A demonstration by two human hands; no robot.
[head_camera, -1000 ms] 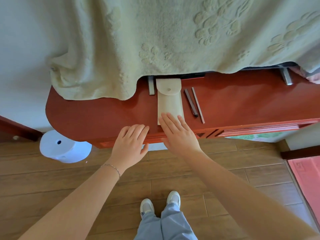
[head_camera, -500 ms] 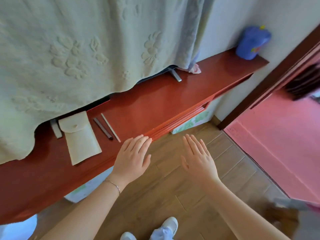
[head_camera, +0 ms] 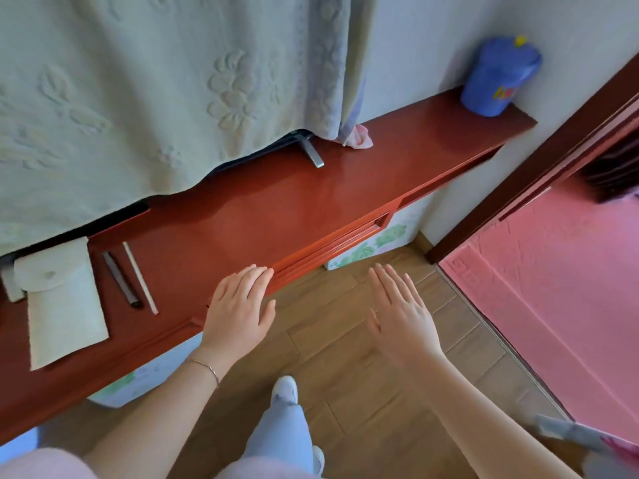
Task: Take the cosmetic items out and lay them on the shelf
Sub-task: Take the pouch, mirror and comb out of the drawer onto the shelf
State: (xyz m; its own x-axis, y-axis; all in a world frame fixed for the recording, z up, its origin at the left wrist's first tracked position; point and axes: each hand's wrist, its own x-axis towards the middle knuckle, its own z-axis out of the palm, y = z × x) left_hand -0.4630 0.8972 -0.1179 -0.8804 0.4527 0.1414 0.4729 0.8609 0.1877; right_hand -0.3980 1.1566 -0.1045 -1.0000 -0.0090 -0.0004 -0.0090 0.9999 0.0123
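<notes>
Fingers straight and empty, the right hand [head_camera: 403,314] has lifted off the pouch [head_camera: 60,302], now at nine o'clock of the flat left hand [head_camera: 238,311]; two pencils [head_camera: 129,276] lie out on the shelf [head_camera: 311,202], laying-out seemingly done

I find almost nothing legible from here; the blue container [head_camera: 498,77] at the far right end of the red shelf [head_camera: 276,216] carries some yellow and red lettering low on its side, but it is too blurred for me to make out a single letter; the pale pouch [head_camera: 62,305] at the left shows no print that I can read.
</notes>
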